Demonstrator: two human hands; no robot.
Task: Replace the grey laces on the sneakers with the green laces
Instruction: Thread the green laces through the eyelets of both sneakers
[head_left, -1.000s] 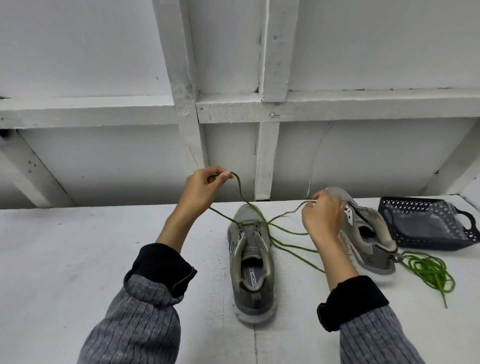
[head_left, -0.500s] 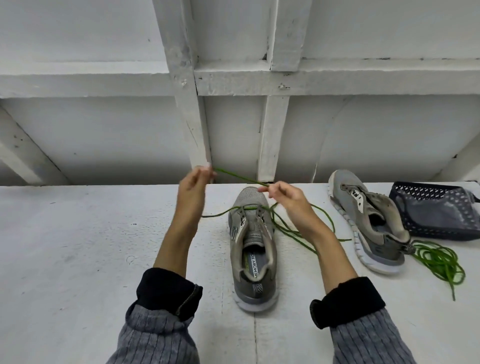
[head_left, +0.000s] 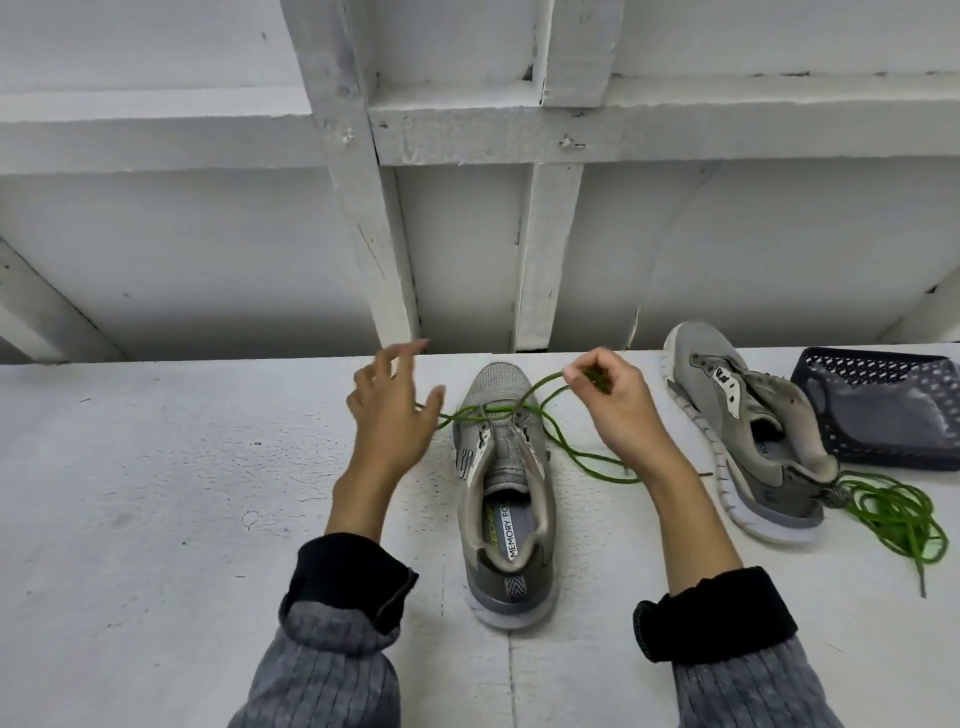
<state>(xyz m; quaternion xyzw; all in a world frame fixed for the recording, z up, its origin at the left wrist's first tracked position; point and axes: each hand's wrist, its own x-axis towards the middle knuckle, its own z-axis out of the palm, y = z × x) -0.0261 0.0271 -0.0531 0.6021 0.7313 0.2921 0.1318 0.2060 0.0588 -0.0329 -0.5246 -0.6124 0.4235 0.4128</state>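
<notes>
- Sneaker (head_left: 506, 499), grey, upright at table (head_left: 130, 519) centre, toe pointing away; green lace (head_left: 566, 447) threaded across its front eyelets only.
- Right hand (head_left: 618, 410) above and right of the toe, fingers curled, pinching both lace strands.
- Left hand (head_left: 392, 415) just left of the toe, fingers spread and loose, gripping nothing; lace end runs toward its palm, contact unclear.
- Second sneaker (head_left: 753, 441) to the right, tilted on its side, no lace.
- Spare green lace (head_left: 898, 514) piled loose by its heel.
- Dark basket (head_left: 883, 410) far right.

left hand (head_left: 392, 415) splayed, right hand (head_left: 615, 405) pinching
</notes>
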